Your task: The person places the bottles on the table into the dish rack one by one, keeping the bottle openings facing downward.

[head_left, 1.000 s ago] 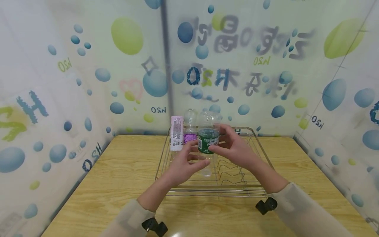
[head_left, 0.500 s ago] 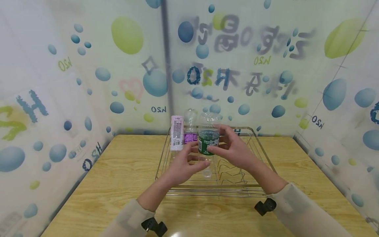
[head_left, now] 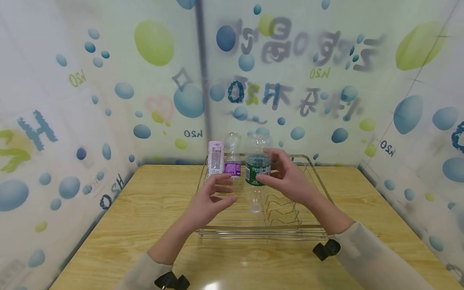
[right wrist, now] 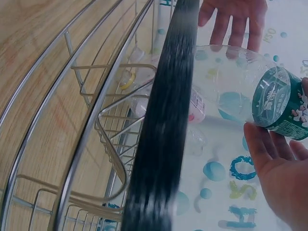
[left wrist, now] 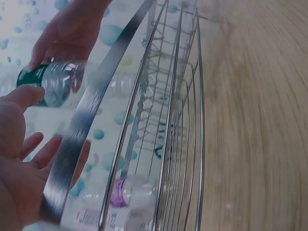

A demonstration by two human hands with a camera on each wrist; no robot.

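Observation:
My right hand (head_left: 290,179) grips a clear plastic bottle (head_left: 258,170) with a green label, its thumb across the front and its fingers behind. The bottle stands neck down over the wire rack (head_left: 261,228). To the left of it, my left hand (head_left: 208,203) is held apart, fingers spread loosely with nothing in them. In the left wrist view, the rack's wide metal rim (left wrist: 79,120) crosses in front of the left hand (left wrist: 19,163). The right wrist view has the bottle's clear body (right wrist: 231,82) reaching from the right fingers towards the left hand (right wrist: 236,21).
Behind my left hand, a pink-wrapped bottle (head_left: 216,156) and a clear bottle with a purple label (head_left: 232,169) stand upside down in the rack. Zigzag wire dividers (head_left: 282,213) fill its right part. The rack sits on a wooden table (head_left: 145,201) before patterned curtains (head_left: 311,52).
My left hand has come off the green-labelled bottle and moved left towards me. The bottle, in my right hand, has shifted slightly up and right.

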